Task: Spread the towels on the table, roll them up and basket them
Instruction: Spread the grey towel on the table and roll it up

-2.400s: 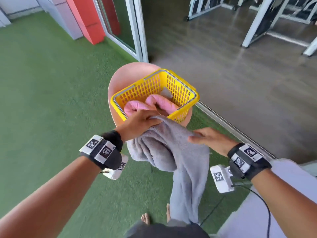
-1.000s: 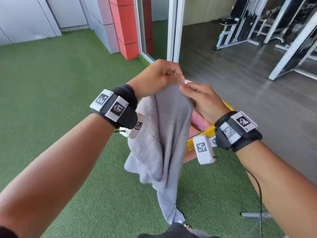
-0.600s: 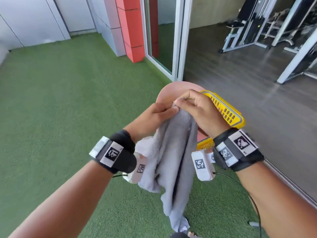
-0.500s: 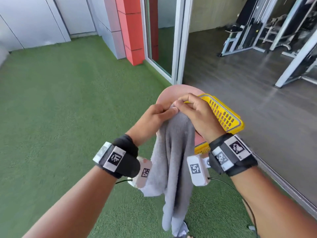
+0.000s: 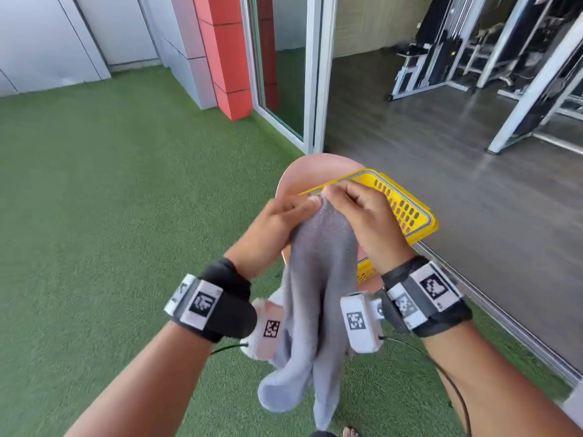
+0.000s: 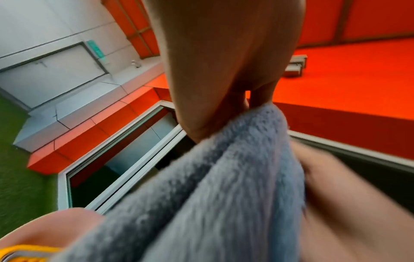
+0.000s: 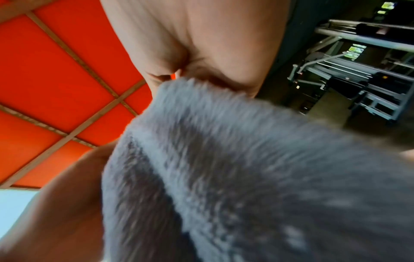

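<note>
While pinching the top edge of a grey towel (image 5: 318, 279), left hand (image 5: 271, 228) and right hand (image 5: 367, 222) meet almost fingertip to fingertip, each clamped on the cloth with thumb and fingers. Hanging straight down from both hands, bunched into long folds, nowhere flat, lower end dangling near a bare foot on the green turf (image 5: 94, 216). Close-up from the left wrist: fluffy pile gripped between thumb and fingers. Same from the right wrist, though blurred. Just beyond the hands, a yellow plastic basket (image 5: 407, 209) resting on a round pink stool (image 5: 315, 165), which serves as its stand; contents hidden behind the hands from here. Farther out, a glass sliding door (image 5: 284, 67) and gym machines (image 5: 473, 52) on dark flooring. No desk visible anywhere.

Judging progress: early for this towel. Picked up and held by one edge, apparently being sorted out to find corners. Still to do: opening it out, laying it flat on a desk, rolling it, placing the roll in the basket. Count of towels already finished: cannot tell.
</note>
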